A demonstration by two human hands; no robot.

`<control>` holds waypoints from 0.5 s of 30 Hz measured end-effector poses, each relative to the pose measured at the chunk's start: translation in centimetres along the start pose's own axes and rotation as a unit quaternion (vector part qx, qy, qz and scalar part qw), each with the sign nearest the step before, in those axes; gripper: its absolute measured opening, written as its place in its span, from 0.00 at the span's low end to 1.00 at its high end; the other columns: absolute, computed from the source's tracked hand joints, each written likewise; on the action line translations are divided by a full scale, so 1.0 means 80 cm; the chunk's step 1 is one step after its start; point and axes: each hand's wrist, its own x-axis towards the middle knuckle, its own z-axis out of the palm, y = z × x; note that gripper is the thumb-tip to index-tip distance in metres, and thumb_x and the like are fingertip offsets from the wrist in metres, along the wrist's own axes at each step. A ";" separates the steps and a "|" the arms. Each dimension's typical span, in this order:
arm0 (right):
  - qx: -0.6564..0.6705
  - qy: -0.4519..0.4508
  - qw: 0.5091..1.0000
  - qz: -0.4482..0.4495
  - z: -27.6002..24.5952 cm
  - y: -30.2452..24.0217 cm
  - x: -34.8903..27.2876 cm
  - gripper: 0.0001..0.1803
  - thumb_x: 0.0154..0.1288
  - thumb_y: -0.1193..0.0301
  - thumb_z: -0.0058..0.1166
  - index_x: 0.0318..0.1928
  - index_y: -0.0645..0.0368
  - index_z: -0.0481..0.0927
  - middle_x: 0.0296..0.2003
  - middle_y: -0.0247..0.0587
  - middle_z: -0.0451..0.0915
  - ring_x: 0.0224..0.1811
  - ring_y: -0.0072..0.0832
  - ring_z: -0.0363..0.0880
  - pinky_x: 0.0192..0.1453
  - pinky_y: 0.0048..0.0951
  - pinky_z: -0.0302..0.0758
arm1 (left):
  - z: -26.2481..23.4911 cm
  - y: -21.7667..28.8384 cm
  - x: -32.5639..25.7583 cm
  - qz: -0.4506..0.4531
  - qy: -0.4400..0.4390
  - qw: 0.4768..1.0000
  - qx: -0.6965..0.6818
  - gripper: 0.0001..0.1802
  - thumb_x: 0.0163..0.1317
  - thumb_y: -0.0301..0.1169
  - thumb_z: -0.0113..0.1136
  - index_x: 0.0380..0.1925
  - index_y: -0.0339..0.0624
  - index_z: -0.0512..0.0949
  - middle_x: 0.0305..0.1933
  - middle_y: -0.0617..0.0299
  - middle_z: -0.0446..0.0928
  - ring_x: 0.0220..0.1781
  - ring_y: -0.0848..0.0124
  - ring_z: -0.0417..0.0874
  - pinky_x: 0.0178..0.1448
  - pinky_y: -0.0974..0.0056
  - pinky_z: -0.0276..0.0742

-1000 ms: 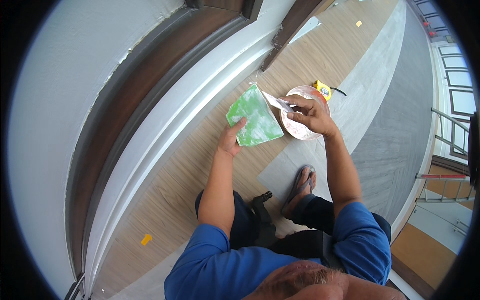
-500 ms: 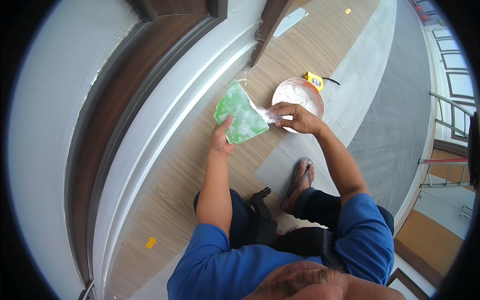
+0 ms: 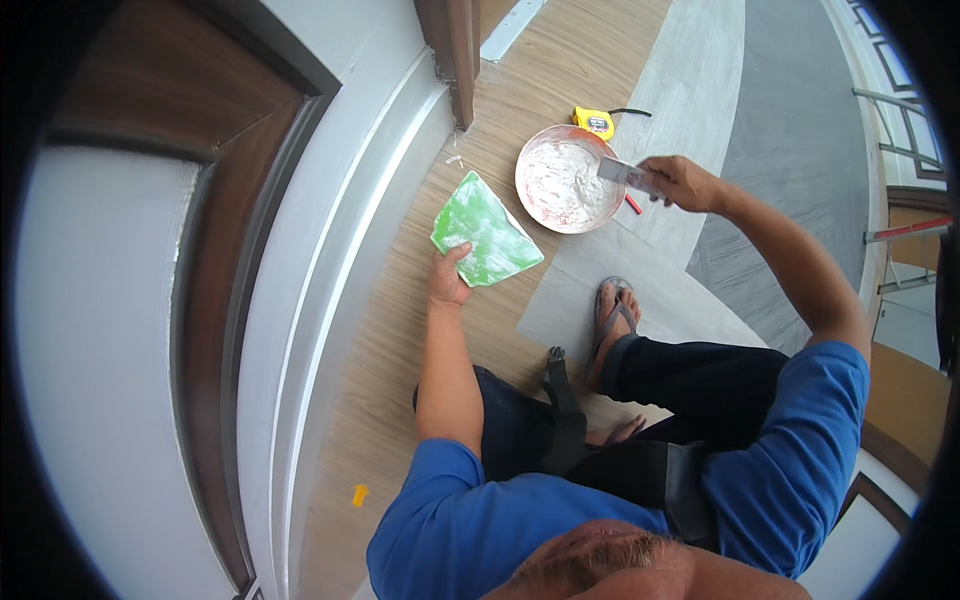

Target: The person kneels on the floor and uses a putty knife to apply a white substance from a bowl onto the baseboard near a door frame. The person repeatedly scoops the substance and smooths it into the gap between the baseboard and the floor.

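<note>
My left hand [image 3: 450, 276] grips a flat green board [image 3: 485, 232] by its near edge, thumb on top. White paste is smeared over its face. To the right, my right hand [image 3: 683, 184] is closed on the handle of a putty knife [image 3: 622, 172]. The knife's blade reaches over the right rim of a round bowl [image 3: 524, 190]. White paste [image 3: 570, 185] coats the inside of the bowl; whether the blade touches it I cannot tell.
A yellow tape measure [image 3: 594, 122] lies just beyond the bowl. Beside the bowl's right rim shows a red stick-like object [image 3: 633, 204]. A white moulded wall base [image 3: 330, 240] and brown door frame [image 3: 225, 240] run along the left. My sandalled foot [image 3: 617, 310] stands on the wood-look floor [image 3: 400, 350].
My right hand has carried the putty knife from the green board's right edge over to the bowl's right side. The left hand still holds the board in nearly the same place.
</note>
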 end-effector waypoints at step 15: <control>0.283 0.134 0.947 0.077 0.138 0.072 0.009 0.16 0.71 0.66 0.58 0.49 0.66 0.78 0.35 0.42 0.83 0.33 0.26 0.83 0.30 0.28 0.83 | -0.062 -0.045 0.016 -0.026 0.149 0.981 0.119 0.23 0.54 0.19 0.57 0.53 0.29 0.73 0.49 0.53 0.78 0.50 0.59 0.82 0.56 0.56 0.80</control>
